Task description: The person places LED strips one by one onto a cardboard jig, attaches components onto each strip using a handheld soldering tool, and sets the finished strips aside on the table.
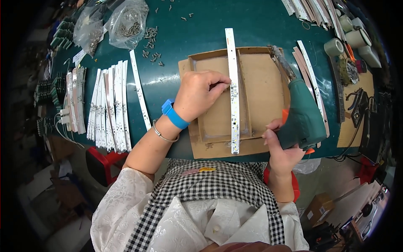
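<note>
A long white circuit board strip lies lengthwise across a shallow brown cardboard tray, with small electronic parts along its face. At the strip's left edge, the thumb and forefinger of my left hand are closed in a pinch. The fingertips hide anything small between them. My right hand grips a dark green pistol-shaped power tool with orange parts. Its metal nozzle points away from me, over the tray's right side and apart from the strip.
On the left lie a row of similar white strips and one single strip. Small metal parts are scattered beside two clear plastic bags. Further strips, tape rolls and pliers are at right.
</note>
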A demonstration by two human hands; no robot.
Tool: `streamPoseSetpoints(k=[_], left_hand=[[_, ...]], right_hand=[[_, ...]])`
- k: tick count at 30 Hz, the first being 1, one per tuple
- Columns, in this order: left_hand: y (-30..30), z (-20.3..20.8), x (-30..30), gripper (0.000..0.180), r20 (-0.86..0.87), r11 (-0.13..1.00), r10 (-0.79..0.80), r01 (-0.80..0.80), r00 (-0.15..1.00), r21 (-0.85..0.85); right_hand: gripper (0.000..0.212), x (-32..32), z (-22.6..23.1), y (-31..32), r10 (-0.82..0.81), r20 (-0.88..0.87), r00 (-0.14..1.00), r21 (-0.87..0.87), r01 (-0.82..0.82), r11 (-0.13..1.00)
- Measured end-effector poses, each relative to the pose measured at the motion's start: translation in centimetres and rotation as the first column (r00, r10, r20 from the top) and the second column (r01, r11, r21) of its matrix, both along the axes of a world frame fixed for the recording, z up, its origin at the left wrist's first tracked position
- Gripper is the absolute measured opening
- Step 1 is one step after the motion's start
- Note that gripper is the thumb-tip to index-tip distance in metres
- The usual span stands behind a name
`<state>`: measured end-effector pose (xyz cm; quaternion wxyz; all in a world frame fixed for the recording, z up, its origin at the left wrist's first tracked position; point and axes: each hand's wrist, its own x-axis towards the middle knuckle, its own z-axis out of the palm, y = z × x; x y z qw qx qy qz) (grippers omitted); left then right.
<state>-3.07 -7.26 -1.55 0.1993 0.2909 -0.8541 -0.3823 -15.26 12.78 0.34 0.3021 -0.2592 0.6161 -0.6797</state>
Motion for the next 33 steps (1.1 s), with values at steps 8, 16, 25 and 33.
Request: streamPoseSetpoints(k=[8, 16, 25, 33], left_hand=[[-0.1, -0.5, 0.3, 0.014, -0.055, 0.995, -0.033, 0.027, 0.998, -0.093], [-0.2, -0.7, 0.3, 0.014, -0.077, 0.989, -0.068, 0.058, 0.995, -0.133], [-0.2, -1.2, 0.2, 0.015, -0.119, 0.976, -0.094, 0.067, 0.988, -0.209], [-0.5, -1.8, 0.3, 0.017, -0.14, 0.946, -0.146, 0.097, 0.979, -0.308]], right_hand=[[0.028, -0.2, 0.0, 0.4, 0.014, 0.008, 1.0, 0.037, -0.015, 0.999], [0.053, -0.2, -0.5, 0.7, -0.005, -0.032, 0.999, 0.042, 0.007, 0.999], [0.064, -0.4, -0.5, 1.7, 0.071, -0.004, 0.997, 0.025, -0.071, 0.997], [0.05, -0.8, -0.3, 2.5, 0.14, 0.071, 0.988, -0.023, -0.139, 0.99]])
